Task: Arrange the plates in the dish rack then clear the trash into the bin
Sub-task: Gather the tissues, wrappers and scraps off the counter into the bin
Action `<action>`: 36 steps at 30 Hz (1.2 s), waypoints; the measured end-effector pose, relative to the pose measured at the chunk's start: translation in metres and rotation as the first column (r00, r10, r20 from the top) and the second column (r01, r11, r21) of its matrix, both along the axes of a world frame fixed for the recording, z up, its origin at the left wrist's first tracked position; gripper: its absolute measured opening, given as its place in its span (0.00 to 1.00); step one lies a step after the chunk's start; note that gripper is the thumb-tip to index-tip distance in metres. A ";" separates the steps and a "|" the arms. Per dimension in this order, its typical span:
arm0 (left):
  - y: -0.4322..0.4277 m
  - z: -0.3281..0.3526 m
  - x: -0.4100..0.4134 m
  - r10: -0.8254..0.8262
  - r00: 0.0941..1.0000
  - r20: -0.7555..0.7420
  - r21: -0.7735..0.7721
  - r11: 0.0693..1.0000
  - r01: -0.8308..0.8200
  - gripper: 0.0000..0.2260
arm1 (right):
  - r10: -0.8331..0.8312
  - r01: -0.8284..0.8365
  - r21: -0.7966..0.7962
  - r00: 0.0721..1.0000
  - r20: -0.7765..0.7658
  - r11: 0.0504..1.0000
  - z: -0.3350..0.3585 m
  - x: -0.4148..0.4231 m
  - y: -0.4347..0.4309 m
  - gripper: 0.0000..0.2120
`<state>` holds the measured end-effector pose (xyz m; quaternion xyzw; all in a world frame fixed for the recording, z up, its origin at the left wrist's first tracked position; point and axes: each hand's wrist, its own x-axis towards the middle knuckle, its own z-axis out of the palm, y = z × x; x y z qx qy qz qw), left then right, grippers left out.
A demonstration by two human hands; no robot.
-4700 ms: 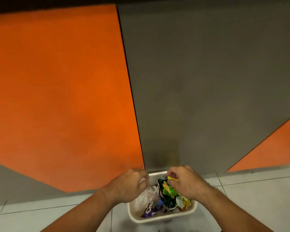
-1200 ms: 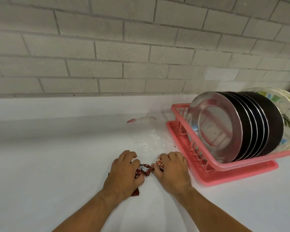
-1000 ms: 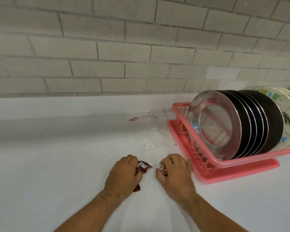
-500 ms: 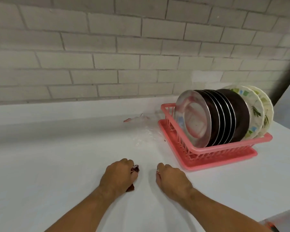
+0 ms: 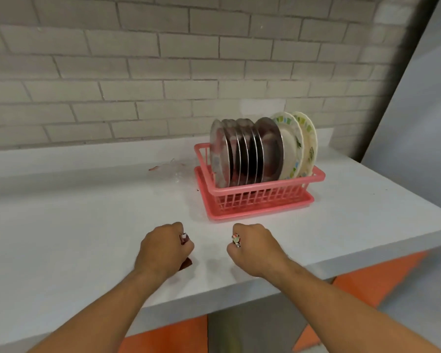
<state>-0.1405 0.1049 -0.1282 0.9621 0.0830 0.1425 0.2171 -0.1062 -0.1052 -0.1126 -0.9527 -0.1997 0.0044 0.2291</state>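
Over the white tabletop (image 5: 87, 225), the left hand (image 5: 163, 248) is clenched around a dark red wrapper (image 5: 186, 261), and the right hand (image 5: 255, 248) is clenched around a small crumpled wrapper (image 5: 236, 240). Beyond the right fingers (image 5: 242, 229), the pink dish rack (image 5: 260, 197) holds the plates (image 5: 262, 149) upright. Clear plastic trash (image 5: 172, 167) lies beyond the left fingers, beside the rack.

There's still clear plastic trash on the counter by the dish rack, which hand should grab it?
Probably the left hand: the clear plastic lies left of the pink rack. Both fists already hold wrappers, so either must empty first.
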 end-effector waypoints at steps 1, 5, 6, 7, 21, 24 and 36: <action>-0.014 0.003 -0.006 -0.014 1.000 0.008 -0.006 1.000 0.014 0.12 | 0.006 -0.005 0.028 1.000 -0.013 1.000 0.003 -0.004 -0.012 0.11; -0.065 0.001 -0.032 -0.100 0.995 0.024 -0.124 0.987 0.102 0.06 | 0.027 -0.017 0.122 0.997 -0.075 0.992 0.004 -0.020 -0.056 0.07; -0.074 0.000 -0.040 -0.126 0.992 0.003 -0.173 0.977 0.124 0.06 | 0.025 -0.005 0.157 0.992 -0.124 0.988 0.003 -0.026 -0.065 0.06; -0.082 -0.001 -0.047 -0.167 0.986 -0.020 -0.199 0.967 0.160 0.11 | 0.030 0.010 0.207 0.981 -0.191 0.978 0.001 -0.033 -0.073 0.05; -0.096 -0.049 -0.109 -0.190 0.980 -0.058 -0.274 0.947 0.168 0.19 | -0.062 0.112 0.167 0.958 -0.280 0.980 -0.056 -0.111 -0.100 0.16; -0.081 -0.070 -0.124 -0.095 0.993 -0.070 -0.313 0.947 0.069 0.24 | -0.088 0.149 0.198 0.953 -0.288 0.969 -0.071 -0.128 -0.088 0.23; -0.042 -0.109 -0.168 -0.317 0.743 -0.590 -0.625 0.762 -0.171 0.24 | -0.132 0.317 0.125 0.677 -0.724 0.940 -0.117 -0.175 -0.070 0.23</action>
